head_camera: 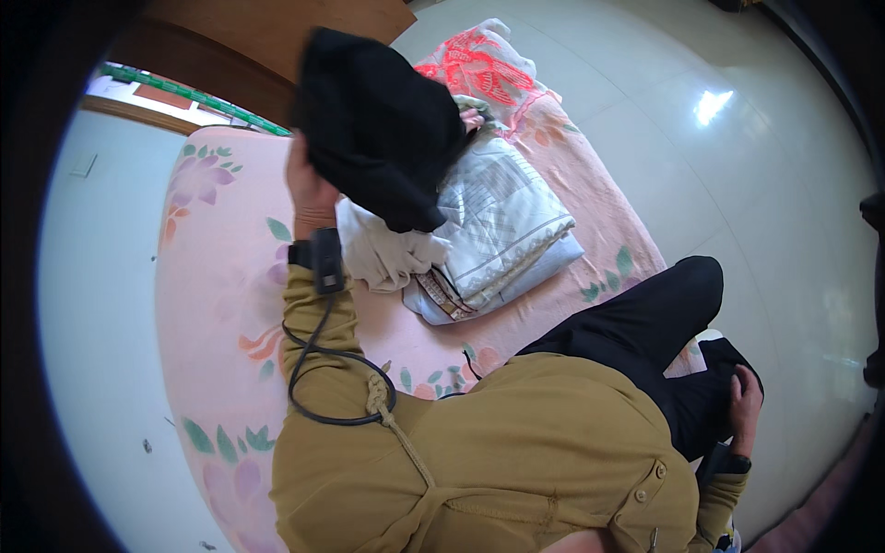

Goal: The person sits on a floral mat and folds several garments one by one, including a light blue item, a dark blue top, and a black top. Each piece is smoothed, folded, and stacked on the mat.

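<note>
My left hand [310,183], at the upper left, holds a dark black cloth item [380,131] raised over a pile of fabric. Its fingers are mostly hidden by the cloth. Below it lie a crumpled off-white cloth [387,256] and a folded white patterned fabric [508,214]. That fabric rests on a folded pale blue-grey cloth [511,287]. Far to the right, my right hand [745,404] rests on the black trousers [636,314] with its fingers bent and a little apart, holding nothing visible.
A pink floral sheet [228,276] lies beneath the pile. A red-and-white patterned cloth [484,66] is at its far end. Brown wooden furniture [263,34] stands at the upper left, beside a pale wall [104,276]. A black cable [297,387] loops by my left sleeve. Tiled floor [664,152] extends right.
</note>
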{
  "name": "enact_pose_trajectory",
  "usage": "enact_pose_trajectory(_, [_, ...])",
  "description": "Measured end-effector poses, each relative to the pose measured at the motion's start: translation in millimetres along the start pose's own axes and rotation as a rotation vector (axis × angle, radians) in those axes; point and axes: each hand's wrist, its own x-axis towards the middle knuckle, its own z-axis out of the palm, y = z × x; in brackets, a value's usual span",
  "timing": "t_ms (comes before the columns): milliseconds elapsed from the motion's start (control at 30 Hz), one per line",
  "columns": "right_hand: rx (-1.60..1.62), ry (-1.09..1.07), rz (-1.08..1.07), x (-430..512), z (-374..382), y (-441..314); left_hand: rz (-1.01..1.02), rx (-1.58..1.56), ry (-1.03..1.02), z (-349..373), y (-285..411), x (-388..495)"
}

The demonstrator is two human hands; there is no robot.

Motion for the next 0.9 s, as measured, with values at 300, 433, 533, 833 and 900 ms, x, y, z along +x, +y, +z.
enact_pose_trajectory(300, [0.684, -0.420, -0.323, 55, 5, -179, -0.238, -0.546, -0.522, 149, -15, -48])
enact_pose_trajectory(433, [1.357, -0.613, 0.013, 62, 45, -223, -0.728, -0.787, -0.785, 229, -122, -94])
enact_pose_trajectory(533, [1.572, -0.457, -0.056, 48, 35, -226, -0.840, -0.619, -0.608, 276, -172, -130])
enact_pose_trajectory(833, [1.348, 0.226, 0.122, -58, -122, -111, 0.231, 0.726, -0.980, 304, -207, -161])
enact_pose_trajectory(900, [1.286, 0.231, 0.150, -71, -132, -93, 0.233, 0.883, -1.066, 318, -217, -171])
